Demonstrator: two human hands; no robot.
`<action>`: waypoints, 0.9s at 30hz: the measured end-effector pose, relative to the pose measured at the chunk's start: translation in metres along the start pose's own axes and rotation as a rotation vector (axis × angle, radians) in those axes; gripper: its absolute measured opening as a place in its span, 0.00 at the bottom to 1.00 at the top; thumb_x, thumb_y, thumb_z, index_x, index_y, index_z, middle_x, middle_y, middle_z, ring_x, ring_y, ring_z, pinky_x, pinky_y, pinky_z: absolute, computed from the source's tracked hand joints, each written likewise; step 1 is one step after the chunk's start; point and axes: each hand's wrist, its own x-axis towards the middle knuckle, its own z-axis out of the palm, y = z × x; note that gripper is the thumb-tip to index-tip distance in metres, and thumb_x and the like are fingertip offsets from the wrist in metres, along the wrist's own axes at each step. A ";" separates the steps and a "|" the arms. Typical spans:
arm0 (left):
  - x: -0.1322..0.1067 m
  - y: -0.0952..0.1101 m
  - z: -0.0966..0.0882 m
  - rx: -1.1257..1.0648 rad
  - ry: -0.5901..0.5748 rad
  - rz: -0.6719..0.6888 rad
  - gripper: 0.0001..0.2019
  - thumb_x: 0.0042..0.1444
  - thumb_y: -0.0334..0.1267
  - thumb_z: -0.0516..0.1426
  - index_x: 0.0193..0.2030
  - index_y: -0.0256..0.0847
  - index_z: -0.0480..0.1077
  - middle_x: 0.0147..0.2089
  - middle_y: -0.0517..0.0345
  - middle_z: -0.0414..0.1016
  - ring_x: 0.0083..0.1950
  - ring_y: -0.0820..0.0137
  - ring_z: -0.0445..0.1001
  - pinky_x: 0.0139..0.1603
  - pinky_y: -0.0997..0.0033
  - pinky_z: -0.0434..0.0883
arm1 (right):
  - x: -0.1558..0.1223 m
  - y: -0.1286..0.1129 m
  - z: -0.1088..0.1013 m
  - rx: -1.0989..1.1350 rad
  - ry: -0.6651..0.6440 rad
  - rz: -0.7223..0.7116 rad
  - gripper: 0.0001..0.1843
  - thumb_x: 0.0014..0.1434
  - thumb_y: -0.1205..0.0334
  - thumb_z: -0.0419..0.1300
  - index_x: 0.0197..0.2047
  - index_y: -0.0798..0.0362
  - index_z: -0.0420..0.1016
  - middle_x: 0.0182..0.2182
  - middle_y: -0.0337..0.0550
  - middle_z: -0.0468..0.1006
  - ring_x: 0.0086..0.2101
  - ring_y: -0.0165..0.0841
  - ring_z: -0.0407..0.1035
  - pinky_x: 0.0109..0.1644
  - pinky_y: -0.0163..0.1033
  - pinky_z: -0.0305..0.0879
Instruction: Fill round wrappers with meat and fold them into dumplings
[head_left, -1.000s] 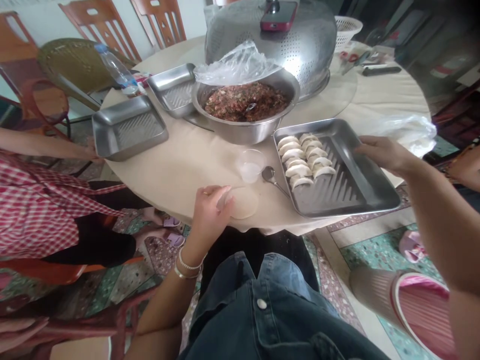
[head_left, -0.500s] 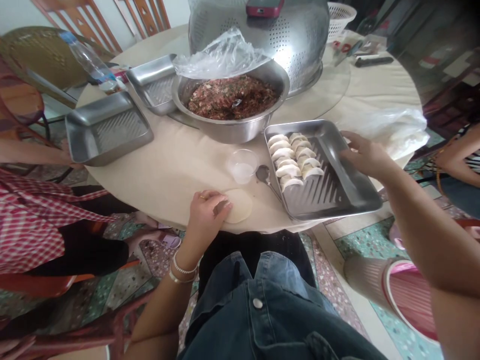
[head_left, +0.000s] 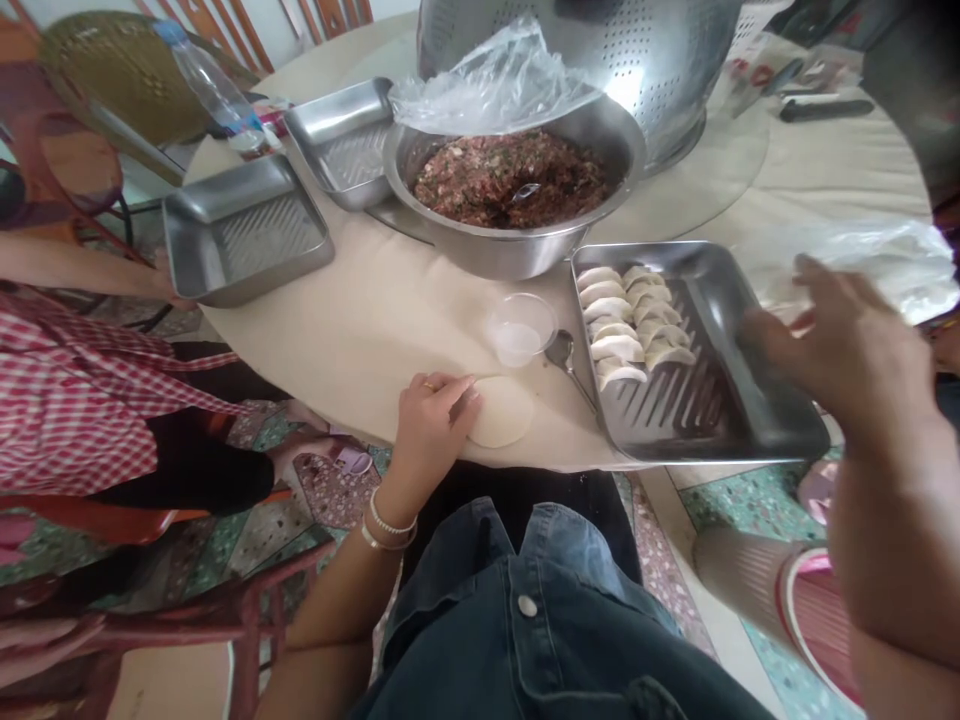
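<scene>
Head view shows a round dough wrapper (head_left: 504, 414) flat on the table (head_left: 360, 345), close to its 6 o'clock edge. The left hand (head_left: 437, 422) touches the wrapper's 9 o'clock side with bent fingers; whether they pinch it, I cannot tell. At 3 o'clock, the right hand (head_left: 862, 350) has spread fingers over the outer side of a metal tray (head_left: 724, 305), blurred; contact with the rim is unclear.

That tray, with dumplings (head_left: 619, 335) in 2 rows, overhangs the table at its 5 o'clock corner, so a downward press there could tip it. A sideways nudge could push it into the spoon (head_left: 562, 352) just beside it. The wrapper could stretch or tear if pulled from only 1 side, and a careless reach could knock the light plastic cup (head_left: 521, 330) at the wrapper's 12 o'clock.

Compared with 0.5 s ago, the right hand has come off its hold on the tray's rim and opened; the left hand is still at the wrapper.
</scene>
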 end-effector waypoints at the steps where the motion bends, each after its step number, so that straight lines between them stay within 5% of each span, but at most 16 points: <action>1: 0.000 0.001 0.000 0.001 -0.004 0.004 0.12 0.60 0.40 0.56 0.46 0.42 0.78 0.38 0.53 0.78 0.43 0.63 0.72 0.47 0.59 0.70 | -0.014 -0.010 -0.008 0.024 0.136 -0.051 0.32 0.59 0.52 0.60 0.65 0.51 0.62 0.50 0.55 0.76 0.44 0.44 0.73 0.43 0.48 0.64; 4: 0.002 0.002 0.001 0.010 0.001 0.011 0.11 0.60 0.40 0.56 0.45 0.43 0.79 0.37 0.53 0.77 0.42 0.64 0.72 0.47 0.60 0.69 | -0.062 -0.059 -0.025 0.310 0.274 -0.378 0.26 0.58 0.58 0.63 0.59 0.46 0.68 0.42 0.49 0.79 0.36 0.38 0.73 0.39 0.46 0.70; 6: 0.003 0.003 0.001 0.021 0.016 0.007 0.11 0.60 0.40 0.56 0.43 0.43 0.79 0.37 0.53 0.78 0.42 0.64 0.72 0.46 0.60 0.69 | -0.091 -0.100 -0.024 0.497 0.059 -0.731 0.25 0.60 0.61 0.60 0.61 0.46 0.65 0.44 0.47 0.78 0.41 0.38 0.72 0.42 0.46 0.73; 8: 0.004 0.003 0.002 0.032 0.022 0.005 0.11 0.61 0.41 0.55 0.40 0.42 0.79 0.36 0.53 0.78 0.41 0.64 0.72 0.46 0.60 0.69 | -0.108 -0.138 -0.011 0.536 -0.151 -0.841 0.21 0.62 0.65 0.56 0.59 0.52 0.67 0.47 0.48 0.77 0.44 0.39 0.70 0.46 0.47 0.73; 11: 0.006 0.004 0.002 0.040 0.015 0.014 0.11 0.62 0.40 0.54 0.38 0.41 0.78 0.35 0.53 0.78 0.40 0.64 0.72 0.46 0.61 0.68 | -0.115 -0.174 0.017 0.479 -0.179 -0.746 0.21 0.64 0.67 0.50 0.60 0.58 0.66 0.53 0.53 0.75 0.50 0.44 0.68 0.48 0.51 0.71; 15: 0.006 0.005 0.003 0.033 0.030 0.023 0.11 0.63 0.39 0.53 0.36 0.40 0.76 0.35 0.52 0.77 0.39 0.65 0.71 0.46 0.61 0.69 | -0.111 -0.182 0.042 0.451 -0.163 -0.639 0.23 0.66 0.64 0.48 0.63 0.60 0.63 0.57 0.55 0.72 0.56 0.48 0.63 0.53 0.55 0.65; 22: -0.006 0.006 0.002 -0.038 0.083 0.039 0.10 0.61 0.38 0.56 0.45 0.41 0.76 0.42 0.53 0.76 0.45 0.67 0.73 0.48 0.65 0.72 | -0.106 -0.174 0.047 0.527 -0.147 -0.613 0.20 0.66 0.65 0.49 0.59 0.53 0.68 0.48 0.48 0.78 0.51 0.41 0.65 0.52 0.50 0.62; 27: -0.009 0.006 0.002 -0.024 0.097 0.053 0.12 0.59 0.39 0.58 0.49 0.39 0.75 0.44 0.50 0.76 0.48 0.64 0.71 0.52 0.60 0.72 | -0.107 -0.180 0.051 0.470 -0.122 -0.541 0.19 0.66 0.64 0.49 0.57 0.56 0.70 0.47 0.52 0.76 0.47 0.43 0.65 0.50 0.51 0.62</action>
